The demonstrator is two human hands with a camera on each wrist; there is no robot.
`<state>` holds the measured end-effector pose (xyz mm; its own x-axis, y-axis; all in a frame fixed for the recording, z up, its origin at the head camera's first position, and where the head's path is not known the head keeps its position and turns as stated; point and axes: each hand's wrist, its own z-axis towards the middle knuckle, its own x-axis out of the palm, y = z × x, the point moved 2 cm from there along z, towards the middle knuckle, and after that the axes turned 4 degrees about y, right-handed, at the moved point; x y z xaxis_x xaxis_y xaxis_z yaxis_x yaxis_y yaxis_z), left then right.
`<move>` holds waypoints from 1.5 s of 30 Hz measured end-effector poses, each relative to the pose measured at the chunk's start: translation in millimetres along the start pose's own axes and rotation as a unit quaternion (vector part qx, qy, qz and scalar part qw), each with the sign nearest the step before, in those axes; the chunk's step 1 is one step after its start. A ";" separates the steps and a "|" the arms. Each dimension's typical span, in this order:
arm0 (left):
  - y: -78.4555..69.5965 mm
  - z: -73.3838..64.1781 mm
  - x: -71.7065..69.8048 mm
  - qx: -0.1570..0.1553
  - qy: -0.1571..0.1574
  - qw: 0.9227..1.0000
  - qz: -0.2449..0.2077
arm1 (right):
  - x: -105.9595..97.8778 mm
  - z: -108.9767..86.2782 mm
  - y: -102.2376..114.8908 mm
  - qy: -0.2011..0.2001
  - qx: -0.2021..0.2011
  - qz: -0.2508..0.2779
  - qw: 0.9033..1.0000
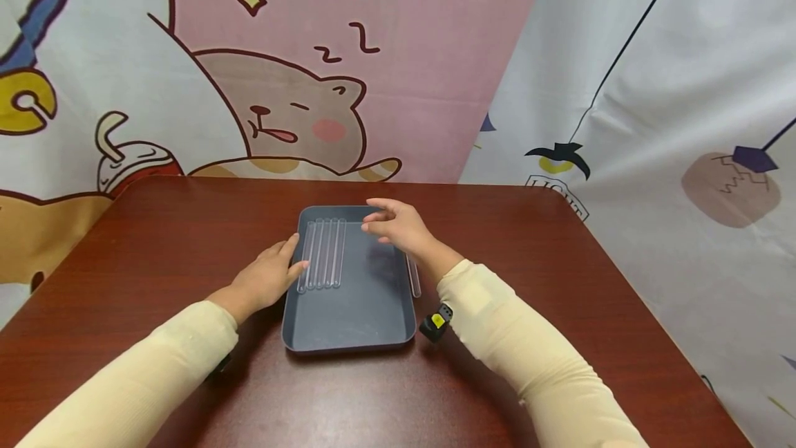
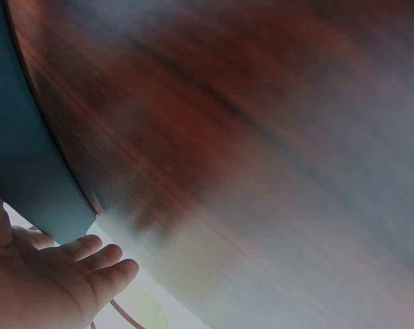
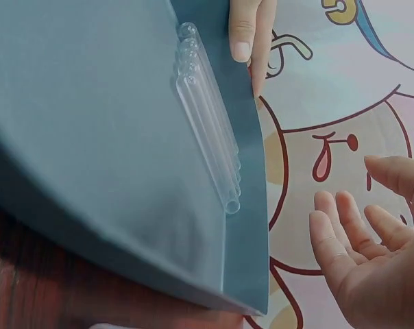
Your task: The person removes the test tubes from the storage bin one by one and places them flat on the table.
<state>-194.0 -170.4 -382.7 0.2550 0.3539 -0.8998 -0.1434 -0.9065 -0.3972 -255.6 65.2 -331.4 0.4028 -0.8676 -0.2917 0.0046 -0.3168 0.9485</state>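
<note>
A shallow grey tray (image 1: 354, 320) lies on the table, and several clear glass test tubes (image 1: 321, 254) sit side by side in its left part. My left hand (image 1: 266, 276) rests at the tray's left rim, fingers along the outer side and thumb over the edge. Above the tray's far right part hovers my right hand (image 1: 403, 228), fingers loosely bent and apart, with nothing in them. In the right wrist view the right hand (image 3: 375, 253) is also seen away from the tubes (image 3: 208, 123). Outside the tray's right wall lies another clear tube (image 1: 413, 276), partly hidden by the right forearm.
The brown wooden table (image 1: 186, 240) extends around the tray. Behind it hangs a cartoon-printed curtain (image 1: 423, 75). A small black device with a yellow mark (image 1: 437, 321) is strapped at the right wrist.
</note>
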 end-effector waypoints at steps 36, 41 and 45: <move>-0.6 -0.2 -1.8 -0.001 0.000 1.000 0.008 | 19.7 19.0 4.9 -0.011 0.079 0.060 0.995; -1.9 -0.9 -1.7 0.001 0.004 1.000 0.013 | 22.9 22.2 2.4 -0.014 0.087 0.066 0.994; -1.7 -0.1 -1.0 -0.001 0.007 1.000 0.016 | 25.1 24.0 2.0 -0.012 0.095 0.063 0.993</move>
<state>-193.9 -169.2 -381.1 0.2634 0.3215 -0.9096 -0.1500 -0.9177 -0.3678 -267.4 33.6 -339.8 0.3671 -0.9132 -0.1772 -0.2187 -0.2698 0.9377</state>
